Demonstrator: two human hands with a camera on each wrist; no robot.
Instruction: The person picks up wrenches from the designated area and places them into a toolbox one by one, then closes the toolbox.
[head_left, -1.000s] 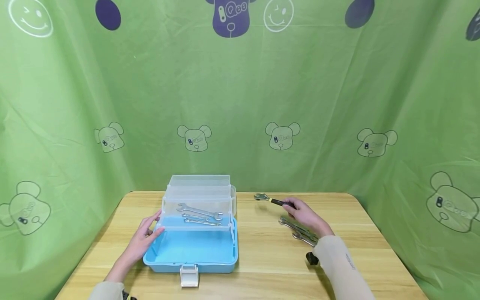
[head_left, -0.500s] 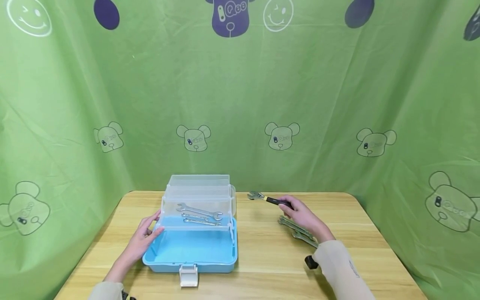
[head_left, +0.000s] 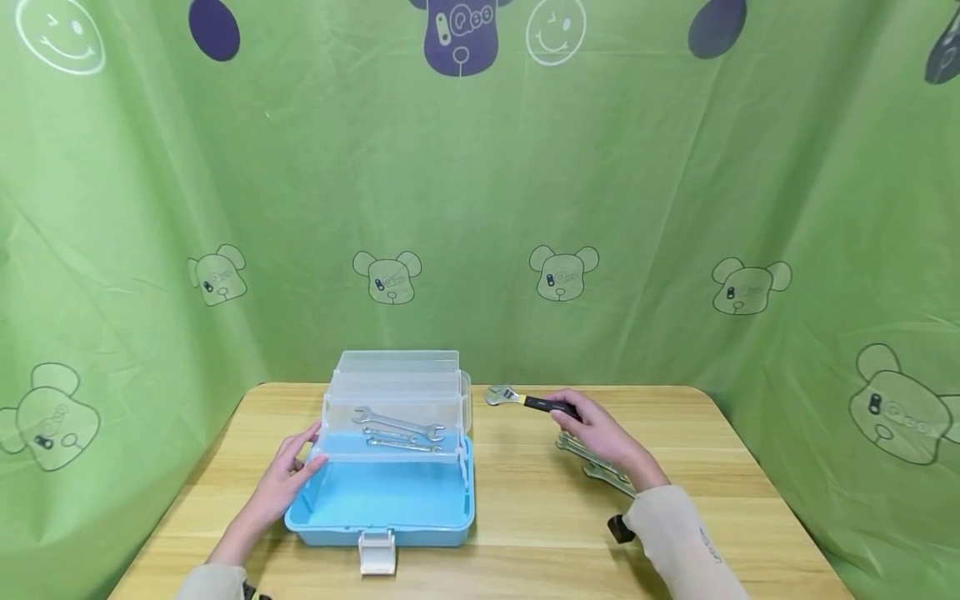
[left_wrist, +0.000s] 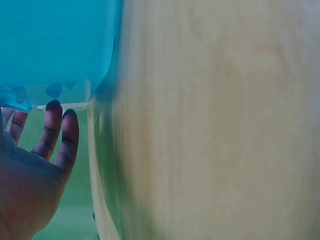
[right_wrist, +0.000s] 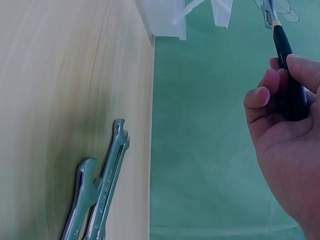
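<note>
My right hand (head_left: pixel 596 425) grips the black handle of an adjustable wrench (head_left: pixel 542 403), whose silver head points left toward the toolbox. In the right wrist view, the fingers and thumb close round the handle (right_wrist: pixel 290 75). My left hand (head_left: pixel 285 475) touches the left side of the open blue toolbox (head_left: pixel 378 535), its thumb near the front corner of the clear tray (head_left: pixel 345 454). Its fingers (left_wrist: pixel 69 140) look loosely extended against the box edge in the left wrist view. On the tray lie a large open-end wrench (head_left: pixel 397 422) and two smaller wrenches (head_left: pixel 403 445).
Several silver wrenches (head_left: pixel 592 454) lie on the wooden table (head_left: pixel 540 533), partly under my right forearm. More clear tiers (head_left: pixel 397 362) rise at the toolbox's back, and a white latch (head_left: pixel 377 554) hangs at its front. A green printed curtain (head_left: pixel 480 208) surrounds the table.
The right hand has moved slightly left with the adjustable wrench, bringing its head closer to the toolbox. The wrench head has turned a little. The left hand and the toolbox have stayed put.
</note>
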